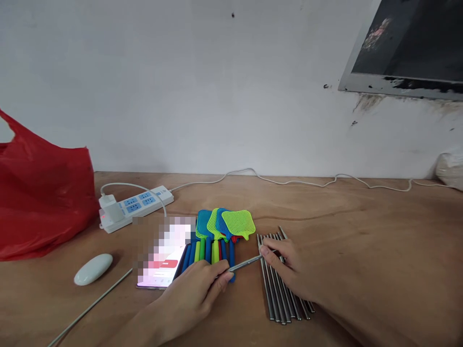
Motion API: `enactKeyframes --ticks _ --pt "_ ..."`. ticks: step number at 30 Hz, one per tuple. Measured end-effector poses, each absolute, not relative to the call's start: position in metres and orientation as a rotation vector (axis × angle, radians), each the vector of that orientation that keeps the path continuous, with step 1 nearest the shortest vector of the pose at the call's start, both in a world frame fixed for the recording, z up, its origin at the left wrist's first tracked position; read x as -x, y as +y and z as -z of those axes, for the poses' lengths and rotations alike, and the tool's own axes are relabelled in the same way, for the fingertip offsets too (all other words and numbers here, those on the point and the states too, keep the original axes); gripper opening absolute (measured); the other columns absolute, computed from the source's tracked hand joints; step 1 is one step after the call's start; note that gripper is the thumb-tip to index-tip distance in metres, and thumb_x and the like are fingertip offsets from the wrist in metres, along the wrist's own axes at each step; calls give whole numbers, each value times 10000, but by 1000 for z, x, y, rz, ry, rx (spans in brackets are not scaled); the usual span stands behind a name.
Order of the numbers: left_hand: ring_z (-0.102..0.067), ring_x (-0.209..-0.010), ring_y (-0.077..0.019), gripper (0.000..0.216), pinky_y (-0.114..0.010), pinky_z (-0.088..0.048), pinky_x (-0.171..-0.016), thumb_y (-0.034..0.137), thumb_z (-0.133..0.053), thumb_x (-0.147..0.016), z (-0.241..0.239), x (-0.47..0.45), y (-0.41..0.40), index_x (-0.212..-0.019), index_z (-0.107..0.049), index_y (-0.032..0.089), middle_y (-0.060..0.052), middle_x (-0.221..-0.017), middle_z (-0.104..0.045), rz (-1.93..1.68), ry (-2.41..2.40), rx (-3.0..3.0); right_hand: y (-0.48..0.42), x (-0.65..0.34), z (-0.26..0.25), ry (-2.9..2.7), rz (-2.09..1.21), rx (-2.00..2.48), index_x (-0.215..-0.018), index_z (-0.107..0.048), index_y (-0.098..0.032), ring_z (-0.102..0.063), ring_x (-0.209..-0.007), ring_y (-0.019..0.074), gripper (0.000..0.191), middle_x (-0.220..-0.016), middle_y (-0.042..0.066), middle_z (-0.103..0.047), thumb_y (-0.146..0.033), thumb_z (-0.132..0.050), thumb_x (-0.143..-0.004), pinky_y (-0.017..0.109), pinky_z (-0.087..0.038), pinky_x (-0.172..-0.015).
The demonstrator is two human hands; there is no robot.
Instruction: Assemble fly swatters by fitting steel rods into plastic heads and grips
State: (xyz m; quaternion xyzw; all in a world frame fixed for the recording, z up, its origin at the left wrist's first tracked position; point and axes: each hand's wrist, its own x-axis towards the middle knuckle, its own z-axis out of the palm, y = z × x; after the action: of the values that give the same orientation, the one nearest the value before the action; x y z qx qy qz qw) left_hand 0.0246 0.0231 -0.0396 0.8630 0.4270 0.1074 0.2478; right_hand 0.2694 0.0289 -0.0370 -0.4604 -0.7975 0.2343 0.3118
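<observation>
A slim metal rod (246, 263) is held between my two hands, over the wooden table (361, 231). My left hand (197, 291) is closed around its left part, thumb along it. At its other end, my right hand (284, 262) pinches with thumb and fingers. Under and beside my right hand lies a row of several similar metal rods (280, 299). Coloured handles (208, 250) in blue, green, yellow and red lie side by side, partly hidden by my left hand. Behind them, perforated fly-swatter heads (238, 223) overlap in blue, lime and a bit of red.
A lit phone (159, 274), partly pixelated, lies left of the handles. Farther left are a white rounded object (93, 269), a white power strip (142, 207) with a plugged-in charger (114, 211), and a red plastic bag (43, 193). A thin cable (289, 183) runs along the wall.
</observation>
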Motion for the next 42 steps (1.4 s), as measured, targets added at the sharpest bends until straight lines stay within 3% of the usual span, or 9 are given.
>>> enactKeyframes --ticks 4,11,22,29,33,38,42 --pt "-551 -721 -202 414 -289 -351 -647 442 -240 -1071 37 -28 21 -900 -547 224 -5 -761 -591 -231 1154 -2383 24 -261 43 -2143 -693 1165 -692 -370 -225 -435 -611 139 387 -622 -54 -403 -406 -371 -1033 272 -296 -620" --pt "-537 -673 -193 414 -284 -323 -601 451 -240 -1071 34 -29 21 -882 -534 229 4 -715 -557 -244 1141 -2405 28 -261 33 -2079 -815 1067 -598 -297 -216 -312 -531 116 474 -562 -64 -261 -425 -453 -993 272 -219 -536" --pt "-550 -667 -179 485 -267 -361 -609 516 -228 -1062 33 -30 19 -876 -572 227 1 -718 -578 -385 1145 -2357 39 -278 27 -2029 -798 1090 -566 -336 -204 -297 -533 108 513 -557 -66 -251 -484 -475 -972 279 -202 -530" --pt "-552 -707 -198 419 -284 -332 -628 468 -265 -1063 29 -29 20 -851 -541 235 6 -738 -580 -304 1182 -2350 36 -276 38 -1910 -817 1120 -601 -458 -204 -359 -575 120 457 -570 -60 -325 -499 -530 -942 275 -242 -562" --pt "-540 -640 -198 374 -297 -295 -594 428 -283 -1061 28 -26 23 -843 -517 234 15 -683 -542 -337 1213 -2411 39 -278 47 -1631 -914 1077 -598 -424 -209 -313 -536 109 489 -569 -68 -300 -540 -526 -944 268 -245 -523" --pt "-568 -655 -221 390 -306 -282 -581 409 -233 -1069 38 -22 29 -866 -517 235 -1 -708 -581 -340 1250 -2485 39 -267 57 -1284 -827 1110 -840 -552 -223 -400 -542 98 307 -639 -71 -455 -513 -629 -905 227 -314 -497" --pt "-594 -694 -230 389 -305 -320 -603 411 -239 -1063 42 -23 31 -896 -540 230 -22 -755 -620 -342 1321 -2440 41 -260 60 -1008 -802 1035 -926 -531 -244 -485 -505 100 394 -677 -64 -594 -464 -808 -754 209 -365 -439"
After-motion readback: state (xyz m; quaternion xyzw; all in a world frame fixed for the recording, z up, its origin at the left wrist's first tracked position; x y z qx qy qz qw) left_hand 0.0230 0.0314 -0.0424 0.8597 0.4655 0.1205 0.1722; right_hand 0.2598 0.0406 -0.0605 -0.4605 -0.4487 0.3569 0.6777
